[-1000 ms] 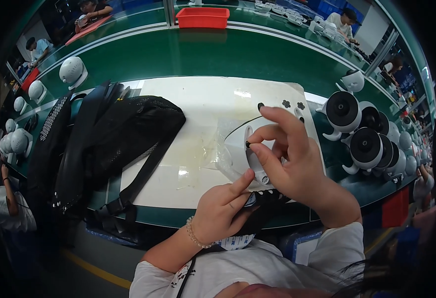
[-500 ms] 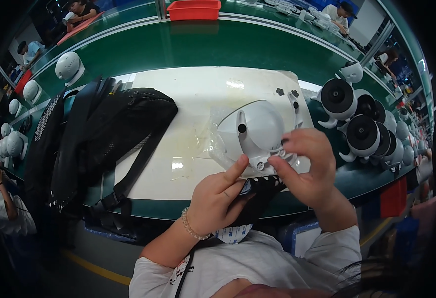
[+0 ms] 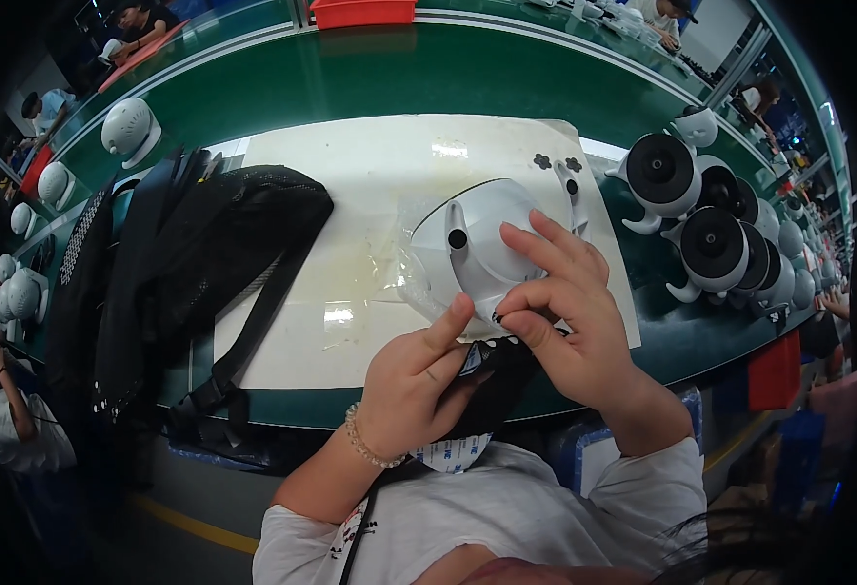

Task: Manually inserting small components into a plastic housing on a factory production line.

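A rounded white plastic housing (image 3: pixel 482 200) with stubby legs lies on clear plastic wrap (image 3: pixel 399 263), over a pale board. One leg, with a dark round hole at its end, points up at its left. My left hand (image 3: pixel 414 380) is at the near side of the housing, one finger reaching toward it. It is closed on a black sheet (image 3: pixel 501 359) with white spots, partly hidden by my hands. My right hand (image 3: pixel 570 327) pinches a small black pad (image 3: pixel 498 317) between thumb and finger, right at the housing's near leg. Its other fingers are raised over the housing and hide part of it.
Two black flower-shaped pads (image 3: pixel 542 161) lie on the board (image 3: pixel 350 156) near another white part (image 3: pixel 572 190). Black mesh bags with straps (image 3: pixel 243 214) cover the left. Several white units with black round faces (image 3: pixel 662 168) crowd the right. A red bin (image 3: pixel 363 12) stands far back; co-workers sit beyond.
My right hand has come down and left, from the housing's right side to its near leg, with the small black pad. My left hand has barely moved. The whole view has shifted slightly.
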A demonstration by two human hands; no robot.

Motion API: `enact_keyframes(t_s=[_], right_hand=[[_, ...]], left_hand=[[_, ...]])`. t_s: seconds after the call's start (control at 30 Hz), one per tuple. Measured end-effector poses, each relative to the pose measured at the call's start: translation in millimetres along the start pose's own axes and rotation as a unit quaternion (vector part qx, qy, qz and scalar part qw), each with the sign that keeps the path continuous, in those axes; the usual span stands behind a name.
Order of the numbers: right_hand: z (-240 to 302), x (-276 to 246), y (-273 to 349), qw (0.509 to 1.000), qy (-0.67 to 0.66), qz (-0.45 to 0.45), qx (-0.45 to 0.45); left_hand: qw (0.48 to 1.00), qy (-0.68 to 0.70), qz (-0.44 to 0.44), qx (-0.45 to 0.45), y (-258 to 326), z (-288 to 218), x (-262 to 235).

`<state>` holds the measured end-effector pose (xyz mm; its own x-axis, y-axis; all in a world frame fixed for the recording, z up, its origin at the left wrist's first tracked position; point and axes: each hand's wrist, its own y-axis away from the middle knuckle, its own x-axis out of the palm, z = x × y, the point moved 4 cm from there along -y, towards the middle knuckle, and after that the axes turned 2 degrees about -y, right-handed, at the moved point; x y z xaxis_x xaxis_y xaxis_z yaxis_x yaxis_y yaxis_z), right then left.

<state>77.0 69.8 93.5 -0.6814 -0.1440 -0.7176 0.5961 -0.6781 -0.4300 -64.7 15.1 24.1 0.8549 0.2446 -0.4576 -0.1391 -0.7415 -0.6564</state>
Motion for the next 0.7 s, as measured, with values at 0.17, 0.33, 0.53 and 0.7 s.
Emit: enact_keyframes(t_s=[0.17,0.33,0.53,0.7], right_hand=[[-3,0,4,1.000,-0.025,-0.013,0.005],[-1,0,1,0.999,-0.048,-0.017,0.015],[-3,4,6,1.000,0.013,-0.012,-0.005],[-9,4,15,0.996,0.050,-0.028,-0.063]], left_hand=[[1.000,-0.004,0.002,0.006,-1,0,0],[1.000,-0.005,-0.005,0.006,0,0,0],[1.000,-0.014,0.020,-0.016,-1,-1,0],[1.000,0.001,0.003,-0.010,0,1,1]])
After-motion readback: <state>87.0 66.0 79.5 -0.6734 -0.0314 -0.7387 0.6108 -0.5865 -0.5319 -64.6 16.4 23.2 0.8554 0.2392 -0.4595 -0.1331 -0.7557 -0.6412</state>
